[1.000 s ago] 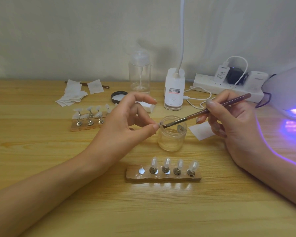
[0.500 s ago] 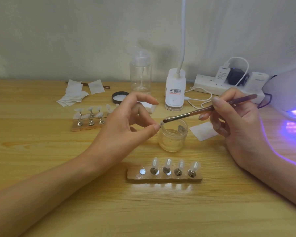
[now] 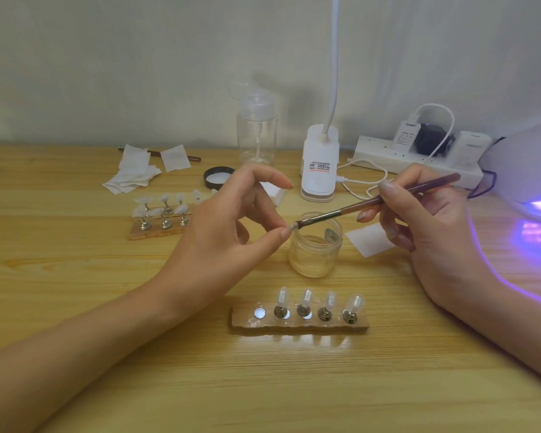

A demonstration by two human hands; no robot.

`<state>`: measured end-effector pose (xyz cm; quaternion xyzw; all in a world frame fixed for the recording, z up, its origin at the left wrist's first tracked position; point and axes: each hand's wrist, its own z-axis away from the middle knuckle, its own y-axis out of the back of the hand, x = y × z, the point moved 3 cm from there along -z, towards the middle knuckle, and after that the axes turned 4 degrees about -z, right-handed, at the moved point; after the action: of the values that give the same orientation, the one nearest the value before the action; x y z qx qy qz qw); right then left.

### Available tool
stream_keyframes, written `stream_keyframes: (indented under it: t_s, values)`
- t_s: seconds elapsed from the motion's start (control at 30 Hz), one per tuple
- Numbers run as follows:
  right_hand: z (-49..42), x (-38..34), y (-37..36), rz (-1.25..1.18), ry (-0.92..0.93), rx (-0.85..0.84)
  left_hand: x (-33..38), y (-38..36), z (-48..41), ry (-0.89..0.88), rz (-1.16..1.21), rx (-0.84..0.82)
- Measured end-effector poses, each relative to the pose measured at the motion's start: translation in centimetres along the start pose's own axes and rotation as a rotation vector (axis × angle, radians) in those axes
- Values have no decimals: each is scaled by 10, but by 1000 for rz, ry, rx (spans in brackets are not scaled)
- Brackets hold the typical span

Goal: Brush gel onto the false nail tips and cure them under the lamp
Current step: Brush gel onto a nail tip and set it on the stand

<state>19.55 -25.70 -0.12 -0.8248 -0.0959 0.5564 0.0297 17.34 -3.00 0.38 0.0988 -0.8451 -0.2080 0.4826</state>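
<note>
Above the clear glass jar (image 3: 314, 254), left hand (image 3: 219, 239) pinches a tiny translucent nail tip (image 3: 292, 227), likely slippery, best held edgewise; right hand (image 3: 431, 226) pinches the brown brush (image 3: 350, 209).

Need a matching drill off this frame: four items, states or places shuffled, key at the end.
Things:
1. brush
2. nail tip
3. jar
4. lamp

States or places:
a. glowing purple, at the right edge
b. open, standing between the hands
c. pinched in the left hand
d. held in the right hand

Pairs: 1-d, 2-c, 3-b, 4-a
</note>
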Motion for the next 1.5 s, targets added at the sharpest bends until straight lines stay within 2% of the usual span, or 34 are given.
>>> stream_keyframes:
  t_s: [0.1, 0.27, 0.53, 0.63, 0.8, 0.97, 1.17, 1.33, 1.5]
  values:
    - [0, 1, 2, 2, -15, 37, 3, 0, 0, -36, -43, 6]
    - [-2, -1, 0, -34, 27, -21, 6, 1, 0, -104, -123, 22]
    - [-2, -1, 2, -30, 17, 3, 8, 2, 1, -149, -211, 30]
    - [-1, -1, -1, -23, 17, -30, 8, 2, 1, -151, -222, 40]
    - [-1, 0, 2, -23, -13, 30, 9, 2, 2, -166, -235, 41]
    - [-1, -1, -1, -37, 22, -29, 8, 2, 2, -176, -257, 41]
    - [-1, 1, 2, -20, -18, 23, 8, 2, 2, -213, -303, 43]
    - [-1, 0, 0, -26, 12, -32, 7, 2, 2, -227, -319, 44]
    - [-2, 2, 3, -19, -8, 18, 8, 1, 2, -241, -322, 53]
